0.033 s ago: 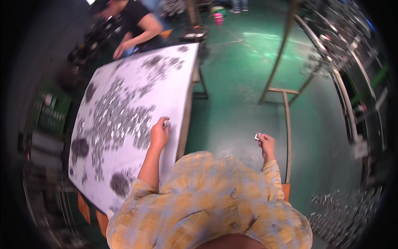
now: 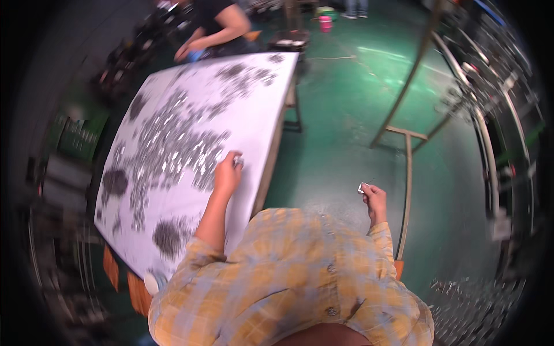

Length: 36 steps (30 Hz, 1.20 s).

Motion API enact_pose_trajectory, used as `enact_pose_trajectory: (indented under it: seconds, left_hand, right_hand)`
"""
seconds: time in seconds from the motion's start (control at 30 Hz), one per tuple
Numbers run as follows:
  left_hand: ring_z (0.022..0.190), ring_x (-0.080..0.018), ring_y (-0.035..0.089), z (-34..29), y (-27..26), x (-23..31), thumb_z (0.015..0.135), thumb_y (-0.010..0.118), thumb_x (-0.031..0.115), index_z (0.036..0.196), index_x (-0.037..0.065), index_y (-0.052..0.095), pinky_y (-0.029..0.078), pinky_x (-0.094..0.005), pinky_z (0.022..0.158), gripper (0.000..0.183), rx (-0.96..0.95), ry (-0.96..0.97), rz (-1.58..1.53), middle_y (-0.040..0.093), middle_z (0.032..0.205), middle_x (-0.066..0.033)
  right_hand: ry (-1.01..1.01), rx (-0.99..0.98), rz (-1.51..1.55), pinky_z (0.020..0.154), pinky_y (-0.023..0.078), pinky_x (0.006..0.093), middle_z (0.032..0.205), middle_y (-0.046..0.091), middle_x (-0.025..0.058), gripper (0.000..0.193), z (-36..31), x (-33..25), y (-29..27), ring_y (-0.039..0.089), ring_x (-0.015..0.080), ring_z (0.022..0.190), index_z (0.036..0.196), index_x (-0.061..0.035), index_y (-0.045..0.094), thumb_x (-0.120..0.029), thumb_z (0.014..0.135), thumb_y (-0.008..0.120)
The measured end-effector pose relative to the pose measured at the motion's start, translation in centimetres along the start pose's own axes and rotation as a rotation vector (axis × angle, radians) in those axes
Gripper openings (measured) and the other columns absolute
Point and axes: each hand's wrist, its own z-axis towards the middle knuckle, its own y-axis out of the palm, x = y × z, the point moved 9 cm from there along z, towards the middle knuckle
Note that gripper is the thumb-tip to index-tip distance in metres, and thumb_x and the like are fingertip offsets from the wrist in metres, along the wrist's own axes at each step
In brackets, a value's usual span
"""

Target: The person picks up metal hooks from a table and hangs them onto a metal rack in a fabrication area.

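My left hand (image 2: 228,174) is raised over the right side of a white-topped table (image 2: 262,98), its fingers closed on a small shiny metal piece (image 2: 238,160). Many similar flat, silvery metal pieces (image 2: 167,138) lie spread across the table to its left. Out to the right, beyond the table's edge and above the green floor, my right hand (image 2: 377,202) pinches a small silver metal piece (image 2: 362,188) between thumb and fingers. Motion blur and size hide the exact kind of both pieces.
Dark heaps of small parts (image 2: 167,237) sit on the near part of the table. At its far edge a person in a black top (image 2: 214,26) works. A brown frame (image 2: 409,173) stands to my right, before a rack with hanging parts (image 2: 456,104). Farther off is a pink bucket (image 2: 325,23).
The view has swung slightly, so table, frame and co-worker appear farther right. A white rounded object now shows by the table's near corner. Both hands keep their hold, almost unmoved.
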Motion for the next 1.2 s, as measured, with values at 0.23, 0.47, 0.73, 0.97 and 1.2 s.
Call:
enact_pose_trajectory:
  seconds: [0.23,0.47,0.73,0.97,1.2]
  left_hand:
    - [0.073,-0.0306,0.062,-8.3,-4.5,-10.4,0.07,0.067,0.004,0.109,0.012,0.056,0.048,-0.0388,0.068,0.041,0.045,-0.373,-0.102,0.063,0.08,-0.0143]
    - [0.075,-0.0159,0.062,-12.8,-7.6,-11.0,0.075,0.066,0.004,0.107,0.002,0.06,0.05,-0.0265,0.07,0.032,0.219,-0.24,-0.322,0.064,0.092,-0.0108]
    - [0.078,-0.0106,0.061,-16.6,-5.1,-5.2,0.081,0.065,0.007,0.093,-0.001,0.066,0.049,-0.0237,0.069,0.015,0.024,-0.204,-0.978,0.065,0.086,-0.0063]
    - [0.074,-0.0087,0.059,-15.5,-5.8,-7.6,0.079,0.066,0.005,0.089,-0.001,0.064,0.047,-0.0215,0.066,0.011,0.042,-0.263,-0.889,0.064,0.081,-0.0041]
    - [0.065,-0.008,0.055,-15.0,-6.5,-10.9,0.079,0.066,0.003,0.084,0.0,0.062,0.044,-0.0207,0.058,0.007,0.129,-0.461,-1.252,0.063,0.077,-0.0047]
  right_hand:
    - [0.122,-0.62,-0.268,0.044,0.031,0.0183,0.065,0.058,0.0005,0.013,-8.5,0.5,18.3,0.043,0.0043,0.05,0.08,-0.0005,0.064,-0.013,0.083,0.064]
    - [0.309,-0.905,-0.387,0.045,0.033,0.0192,0.062,0.056,0.0003,0.018,-18.4,1.6,29.3,0.044,0.0049,0.049,0.079,0.0014,0.065,-0.016,0.082,0.065]
    - [0.049,-0.974,-0.45,0.044,0.038,0.0214,0.058,0.058,0.0021,0.022,-19.5,1.4,35.8,0.053,0.0072,0.05,0.078,0.0018,0.065,-0.019,0.083,0.064]
    - [-0.328,-1.035,-0.727,0.046,0.041,0.0236,0.056,0.059,0.0025,0.022,-19.7,-0.1,38.8,0.054,0.0068,0.05,0.077,0.0033,0.065,-0.018,0.082,0.065]
    - [0.317,-1.27,-0.43,0.054,0.043,0.0199,0.072,0.063,0.005,0.016,-18.3,3.2,39.6,0.054,0.0076,0.059,0.09,0.0002,0.064,-0.015,0.085,0.062]
